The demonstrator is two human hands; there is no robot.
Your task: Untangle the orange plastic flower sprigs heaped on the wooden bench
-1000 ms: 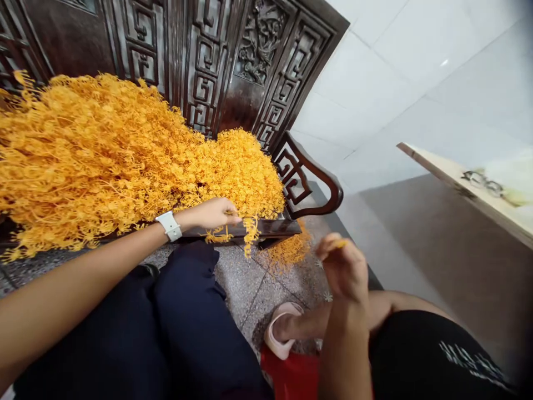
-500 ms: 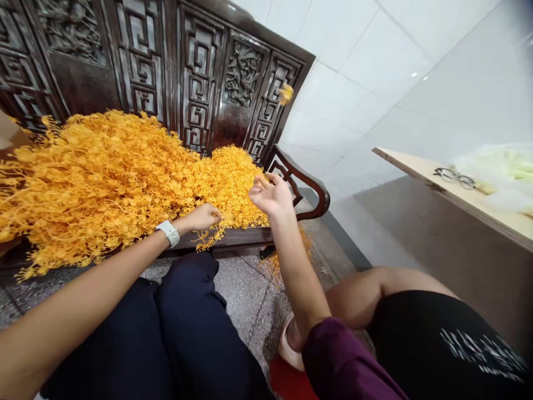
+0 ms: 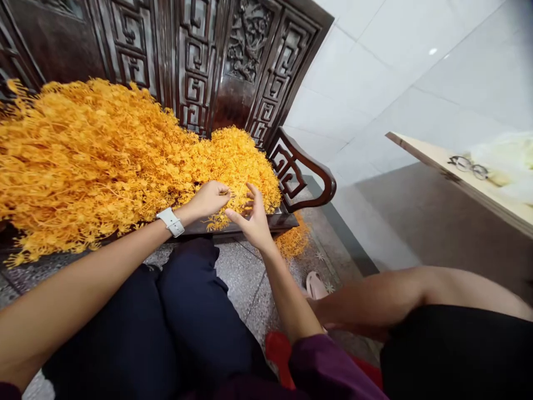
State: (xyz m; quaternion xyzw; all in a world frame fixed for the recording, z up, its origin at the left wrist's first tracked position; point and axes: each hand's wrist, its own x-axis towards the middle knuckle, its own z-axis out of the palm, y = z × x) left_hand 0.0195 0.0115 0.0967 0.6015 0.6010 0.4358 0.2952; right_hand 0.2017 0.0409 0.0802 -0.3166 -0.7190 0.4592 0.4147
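Note:
My left hand [image 3: 209, 199], with a white watch on its wrist, is closed in a pinch over the bench's front edge. An orange plastic flower sprig [image 3: 218, 221] hangs down from its fingers. Close by on the right, my right hand [image 3: 252, 218] has its fingers apart and curved towards the left hand, with nothing visible in them. Behind both hands, a large pile of orange plastic flower sprigs [image 3: 104, 161] covers the seat of a dark carved wooden bench [image 3: 233, 105]. The pile's smaller heap [image 3: 245, 161] lies just beyond my fingertips.
The bench's curved armrest [image 3: 310, 183] stands to the right. Orange pieces [image 3: 293, 240] lie on the floor below it. Another person's bare leg [image 3: 375, 297] is at the lower right. A wooden board [image 3: 437, 158] holds glasses [image 3: 468, 165] and pale plastic.
My right hand has come down and left, close to my left hand. The small yellow piece in mid-air is no longer in view. The other person's foot has moved right.

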